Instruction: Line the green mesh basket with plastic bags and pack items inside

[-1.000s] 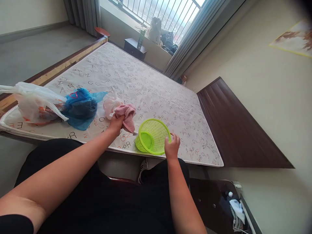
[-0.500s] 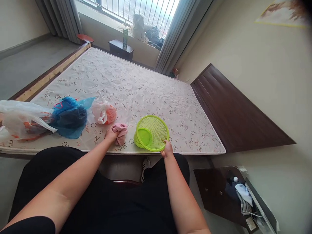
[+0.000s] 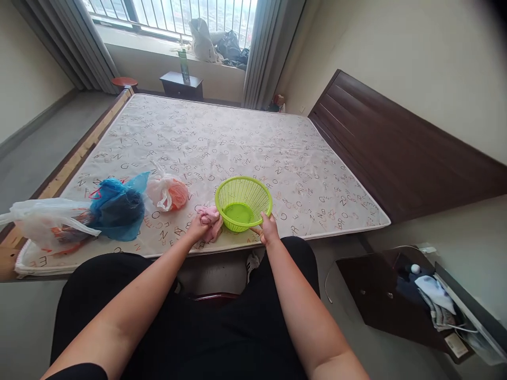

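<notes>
A bright green plastic basket [image 3: 239,212] with latticed sides stands on the mattress [image 3: 222,142], its open top facing up and slightly towards me. My right hand [image 3: 268,229] grips the near right part of its rim, thumb over the edge and fingers underneath. In my left hand [image 3: 197,229] is a crumpled pink cloth [image 3: 213,221], bunched against the left side of the basket. The inside of the basket shows no contents.
Left on the mattress sit a white bag with orange contents [image 3: 169,192], a blue plastic bag [image 3: 116,208] and a large white plastic bag [image 3: 55,227]. The dark headboard [image 3: 380,137] rises at right. A dark nightstand [image 3: 388,295] holds folded cloths at lower right.
The basket has tipped more upright, and the pink cloth has come right, up against it. My view has shifted, so the bed and bags sit differently in the picture.
</notes>
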A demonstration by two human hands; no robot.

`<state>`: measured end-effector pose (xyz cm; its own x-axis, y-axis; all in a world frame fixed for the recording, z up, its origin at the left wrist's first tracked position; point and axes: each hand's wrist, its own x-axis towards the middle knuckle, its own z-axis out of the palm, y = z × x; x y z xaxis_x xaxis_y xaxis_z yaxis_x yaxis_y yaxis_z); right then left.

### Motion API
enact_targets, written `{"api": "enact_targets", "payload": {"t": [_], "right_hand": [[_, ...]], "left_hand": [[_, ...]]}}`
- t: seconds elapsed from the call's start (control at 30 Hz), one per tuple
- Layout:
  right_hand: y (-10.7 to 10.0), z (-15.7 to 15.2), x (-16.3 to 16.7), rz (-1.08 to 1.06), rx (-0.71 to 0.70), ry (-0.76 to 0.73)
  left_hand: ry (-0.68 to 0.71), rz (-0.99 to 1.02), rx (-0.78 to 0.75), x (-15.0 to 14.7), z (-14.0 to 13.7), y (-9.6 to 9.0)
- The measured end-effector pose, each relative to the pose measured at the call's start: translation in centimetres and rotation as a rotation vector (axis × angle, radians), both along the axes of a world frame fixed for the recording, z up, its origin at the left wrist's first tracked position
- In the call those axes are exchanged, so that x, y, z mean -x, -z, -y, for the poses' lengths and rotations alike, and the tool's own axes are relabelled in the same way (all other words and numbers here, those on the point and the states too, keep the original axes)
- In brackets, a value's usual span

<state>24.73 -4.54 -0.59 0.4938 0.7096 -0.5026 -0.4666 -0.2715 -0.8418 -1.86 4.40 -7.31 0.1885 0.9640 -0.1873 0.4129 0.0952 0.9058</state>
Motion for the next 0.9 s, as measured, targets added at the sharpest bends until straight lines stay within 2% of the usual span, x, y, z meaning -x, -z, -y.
{"api": "enact_targets", "payload": {"t": [0.07, 0.17, 0.23, 0.3, 0.4, 0.47, 0.6, 0.77, 0.9], "right_hand": [[-0.3, -0.1, 0.5, -0.007, 0.033, 0.039], [-0.7, 0.5, 1.9, 0.013, 0.091, 0.182], [-0.8, 1.6, 3.5, 0.057, 0.125, 0.261], [-0.6, 3.0, 5.6, 0.099, 0.139, 0.281], [-0.1, 5.1, 9.0, 0.141, 0.099, 0.219], [0.1, 5.9, 11.2, 0.148, 0.074, 0.129], [0.2, 6.0, 14.2, 0.047, 0.085, -0.154], [-0.2, 4.7, 15.9, 0.039, 0.188, -0.447], [0.2, 4.4, 17.0, 0.137, 0.2, -0.643]], "left_hand": [[0.048, -0.103, 0.005, 0.4, -0.5, -0.5], [0.055, -0.25, 0.037, 2.4, -2.3, -2.1], [-0.04, -0.346, 0.025, 4.4, -3.8, -3.9], [-0.229, -0.469, -0.047, 6.7, -5.3, -5.8], [-0.414, -0.565, -0.177, 10.1, -6.8, -8.2], [-0.475, -0.6, -0.206, 12.0, -7.5, -9.1], [-0.46, -0.658, -0.173, 14.2, -8.7, -8.6], [-0.32, -0.685, -0.267, 14.9, -10.5, -5.7], [-0.363, -0.653, -0.149, 14.6, -11.0, -3.6]]}}
